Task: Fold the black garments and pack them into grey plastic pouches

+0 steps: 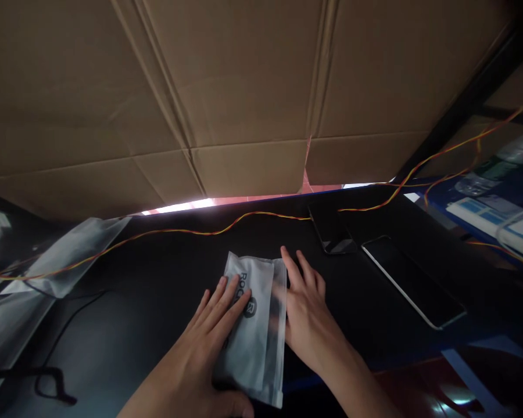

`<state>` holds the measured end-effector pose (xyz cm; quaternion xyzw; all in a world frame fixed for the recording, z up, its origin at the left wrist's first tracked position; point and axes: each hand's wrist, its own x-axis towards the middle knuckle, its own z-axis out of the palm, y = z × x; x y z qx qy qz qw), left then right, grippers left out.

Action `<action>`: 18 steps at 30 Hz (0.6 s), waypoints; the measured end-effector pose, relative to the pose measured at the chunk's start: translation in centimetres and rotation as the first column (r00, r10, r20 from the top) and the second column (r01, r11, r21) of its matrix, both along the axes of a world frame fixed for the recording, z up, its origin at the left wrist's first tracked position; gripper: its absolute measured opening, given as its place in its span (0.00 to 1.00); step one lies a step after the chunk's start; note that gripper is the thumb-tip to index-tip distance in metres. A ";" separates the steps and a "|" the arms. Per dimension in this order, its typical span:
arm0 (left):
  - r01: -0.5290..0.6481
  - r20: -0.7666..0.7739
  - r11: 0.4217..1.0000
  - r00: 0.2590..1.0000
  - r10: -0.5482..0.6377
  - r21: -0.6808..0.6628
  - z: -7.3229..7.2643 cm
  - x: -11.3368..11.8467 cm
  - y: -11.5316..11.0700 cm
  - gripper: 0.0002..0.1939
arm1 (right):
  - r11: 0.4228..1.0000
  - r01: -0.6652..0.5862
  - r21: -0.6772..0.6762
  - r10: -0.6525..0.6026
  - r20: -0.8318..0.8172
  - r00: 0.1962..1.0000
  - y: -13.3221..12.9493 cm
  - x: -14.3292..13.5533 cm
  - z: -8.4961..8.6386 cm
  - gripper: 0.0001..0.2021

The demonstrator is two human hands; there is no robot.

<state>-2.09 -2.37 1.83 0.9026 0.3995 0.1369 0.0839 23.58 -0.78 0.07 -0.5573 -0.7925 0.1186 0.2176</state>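
A frosted zip bag [255,354] with dark printed lettering lies on the black table in front of me, its slider at the lower right corner. My left hand [211,334] rests flat on the bag's left part, fingers spread and thumb near the bottom edge. At the bag's right, zipped edge is my right hand [305,307]; some of its fingers reach under the clear strip and show through it, while the others stretch out beside the edge.
Two phones, a dark one [331,229] and a larger one [412,281], lie to the right. A yellow-red twisted wire [261,213] crosses the table [148,307]. More bags [70,255] lie left. Cardboard [248,75] stands behind. A bottle [492,168] is far right.
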 end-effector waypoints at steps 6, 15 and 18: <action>0.134 -0.041 0.947 0.991 -0.128 0.293 0.7 0.3 -1.7 0.36 | 1.000 -0.009 -0.025 0.004 -0.167 0.986 -2.3 4.0 0.8 0.29; 0.213 0.145 0.946 0.957 -0.252 0.244 0.8 3.4 -2.2 0.08 | 0.972 -0.222 0.070 0.233 -0.286 0.930 -6.5 4.0 1.8 0.04; 0.180 0.235 0.965 0.946 -0.224 0.192 1.0 4.0 -2.3 0.09 | 0.953 -0.198 0.229 0.261 -0.295 0.919 -6.5 2.7 2.0 0.11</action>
